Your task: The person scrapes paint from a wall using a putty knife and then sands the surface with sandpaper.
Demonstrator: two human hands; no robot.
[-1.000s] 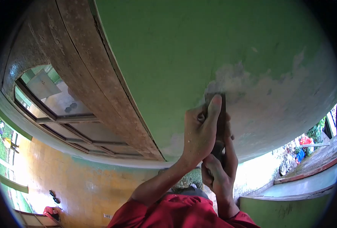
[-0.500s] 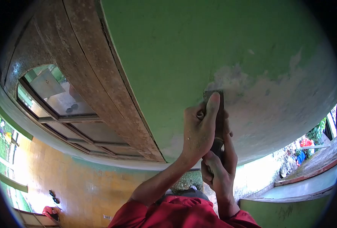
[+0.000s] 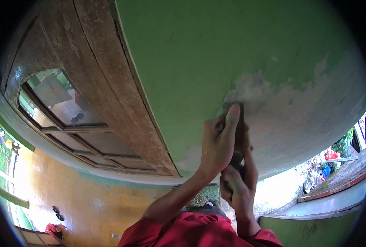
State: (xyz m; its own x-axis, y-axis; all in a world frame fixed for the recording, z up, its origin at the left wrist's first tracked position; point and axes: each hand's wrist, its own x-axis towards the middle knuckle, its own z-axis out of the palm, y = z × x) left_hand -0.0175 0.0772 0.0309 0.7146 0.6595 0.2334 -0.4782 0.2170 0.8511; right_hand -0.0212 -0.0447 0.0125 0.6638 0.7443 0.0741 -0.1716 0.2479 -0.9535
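A dark scraper [image 3: 239,142] with a flat blade is pressed against the green painted wall [image 3: 183,61]. Its top edge lies at the border of a bare, whitish patch [image 3: 290,111] where the green coat is gone. My left hand [image 3: 218,146] is closed around the blade part, thumb lying along its face. Lower down, my right hand [image 3: 240,187] grips the handle, which is partly hidden behind the fingers. Both hands are slightly smeared by motion.
A weathered wooden frame [image 3: 104,82] with window panes [image 3: 53,96] runs along the left. Below lie a yellowish tiled floor [image 3: 96,201] and dark footwear [image 3: 57,213]. At right, a ledge [image 3: 323,208] adjoins an opening to the outside.
Both hands and the scraper have shifted slightly down along the wall. The grip is the same, and the view has moved a little.
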